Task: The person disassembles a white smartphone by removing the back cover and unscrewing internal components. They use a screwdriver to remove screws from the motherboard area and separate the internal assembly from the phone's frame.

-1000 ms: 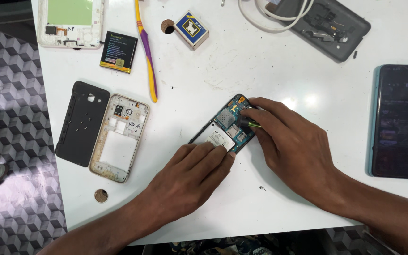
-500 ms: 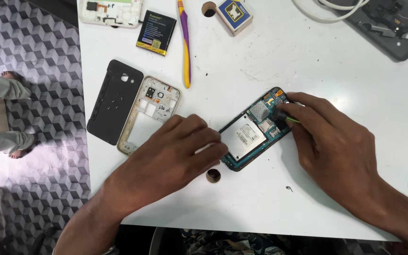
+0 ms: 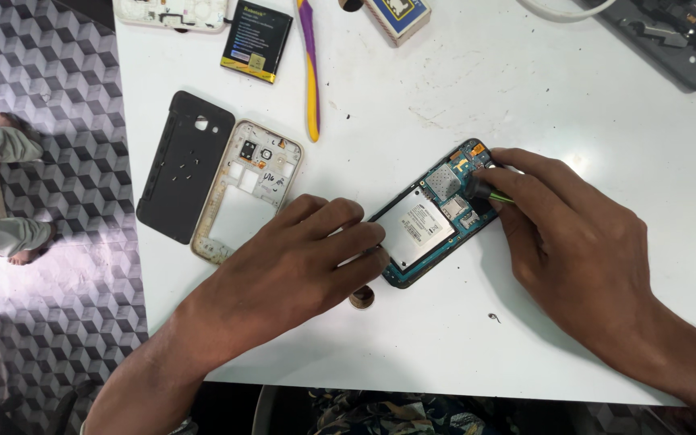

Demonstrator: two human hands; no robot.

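An opened phone [image 3: 432,216] with its blue circuit board and a silver plate exposed lies tilted on the white table [image 3: 525,105]. My left hand [image 3: 304,262] rests flat on the phone's lower left end and holds it down. My right hand [image 3: 569,242] is at the phone's upper right end, fingers pinched around a thin green-tipped tool [image 3: 489,193] whose point touches the board.
Left of the phone lie a black back cover [image 3: 177,165] and a pale middle frame [image 3: 245,189]. A purple and yellow pry tool [image 3: 310,68], a black battery [image 3: 257,39] and a small box [image 3: 396,16] lie at the far edge. A patterned floor shows at left, with another person's feet.
The view has shifted, so everything sits further right and lower. Both hands stay on the phone, the right one still working at its upper end.
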